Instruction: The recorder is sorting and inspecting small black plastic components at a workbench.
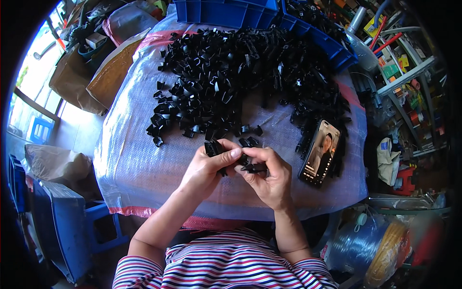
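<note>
Held over the near side of a woven sheet: a glossy black part (pixel 211 148), smooth, angular, clasped between thumb and fingers of the left hand (pixel 207 166). Across the fingers of the right hand (pixel 272 178): a slimmer black piece (pixel 254 168), narrow, outline partly hidden. Both sets of fingers closed to a tight pinch, tips close together; exact contact between them, cannot tell. Wrists turned inward, forearms converging from the lower edge, sleeves of a striped knit shirt (pixel 216 260) at the elbows.

Just beyond the hands: a few loose pieces (pixel 251 129). Farther out, a heap of short, curved, clip-like pieces (pixel 202 89), merging rightward into longer, thinner black pieces (pixel 308 89). Underneath: the woven sheet (pixel 139 176), translucent white plastic, wrinkled, red-banded. To the right, on it: a phone (pixel 321 153), screen lit; marks too small to read. Behind the heap: blue plastic crates (pixel 226 14), ribbed.
</note>
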Demonstrator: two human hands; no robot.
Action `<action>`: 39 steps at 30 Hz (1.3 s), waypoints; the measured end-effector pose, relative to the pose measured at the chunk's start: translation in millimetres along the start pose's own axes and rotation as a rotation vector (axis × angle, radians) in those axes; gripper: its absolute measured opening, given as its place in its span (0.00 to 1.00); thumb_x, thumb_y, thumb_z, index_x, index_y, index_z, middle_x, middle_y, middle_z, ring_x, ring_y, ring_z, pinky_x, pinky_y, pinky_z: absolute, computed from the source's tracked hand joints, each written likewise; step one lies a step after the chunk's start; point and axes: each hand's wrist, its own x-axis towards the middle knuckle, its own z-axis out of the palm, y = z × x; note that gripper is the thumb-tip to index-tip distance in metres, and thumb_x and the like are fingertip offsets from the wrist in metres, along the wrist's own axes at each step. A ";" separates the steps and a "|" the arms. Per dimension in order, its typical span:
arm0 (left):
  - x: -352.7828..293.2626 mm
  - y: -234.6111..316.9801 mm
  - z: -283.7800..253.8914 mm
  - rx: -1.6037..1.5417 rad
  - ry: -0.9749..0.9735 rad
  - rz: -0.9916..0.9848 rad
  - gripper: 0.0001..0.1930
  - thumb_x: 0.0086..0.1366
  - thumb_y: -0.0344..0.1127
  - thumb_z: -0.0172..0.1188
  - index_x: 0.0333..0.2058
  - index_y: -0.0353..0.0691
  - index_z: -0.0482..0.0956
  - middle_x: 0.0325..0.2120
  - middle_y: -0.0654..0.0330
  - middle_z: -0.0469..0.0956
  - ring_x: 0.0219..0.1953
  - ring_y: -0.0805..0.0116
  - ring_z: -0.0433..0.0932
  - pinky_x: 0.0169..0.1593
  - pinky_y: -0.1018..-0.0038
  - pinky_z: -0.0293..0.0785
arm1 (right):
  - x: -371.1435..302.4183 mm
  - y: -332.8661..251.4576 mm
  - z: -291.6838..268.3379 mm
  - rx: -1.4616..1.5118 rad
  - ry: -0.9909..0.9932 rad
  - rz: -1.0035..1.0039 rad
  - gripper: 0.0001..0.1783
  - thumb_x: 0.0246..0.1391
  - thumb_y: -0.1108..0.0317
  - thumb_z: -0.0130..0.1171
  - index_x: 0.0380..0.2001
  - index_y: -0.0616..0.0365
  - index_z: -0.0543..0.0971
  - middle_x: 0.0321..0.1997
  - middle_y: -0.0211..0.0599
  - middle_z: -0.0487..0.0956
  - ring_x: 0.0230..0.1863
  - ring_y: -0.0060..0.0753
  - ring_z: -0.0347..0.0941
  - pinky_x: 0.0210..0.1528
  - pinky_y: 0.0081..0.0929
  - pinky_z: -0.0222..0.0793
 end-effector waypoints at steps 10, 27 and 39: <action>5.0 -11.8 -8.3 -0.082 0.105 0.033 0.08 0.57 0.35 0.61 0.32 0.37 0.76 0.25 0.62 0.75 0.22 0.76 0.71 0.27 0.82 0.67 | -21.5 -3.0 -16.7 0.107 -0.087 0.286 0.14 0.57 0.65 0.53 0.41 0.64 0.71 0.30 0.26 0.70 0.29 0.17 0.64 0.32 0.14 0.61; -8.5 -14.7 6.5 0.523 0.154 0.316 0.06 0.57 0.32 0.60 0.30 0.34 0.77 0.23 0.62 0.76 0.21 0.80 0.70 0.26 0.83 0.67 | -20.7 -4.3 -0.9 -0.034 -0.031 0.267 0.12 0.58 0.63 0.51 0.33 0.63 0.72 0.20 0.27 0.69 0.22 0.17 0.61 0.24 0.18 0.59; -1.0 17.7 -30.2 -0.603 -0.294 0.161 0.14 0.63 0.34 0.49 0.48 0.44 0.68 0.52 0.49 0.67 0.56 0.50 0.65 0.49 0.53 0.73 | 99.2 51.9 -18.4 -0.858 -0.007 0.231 0.15 0.54 0.57 0.54 0.32 0.59 0.67 0.25 0.47 0.74 0.29 0.49 0.74 0.30 0.38 0.68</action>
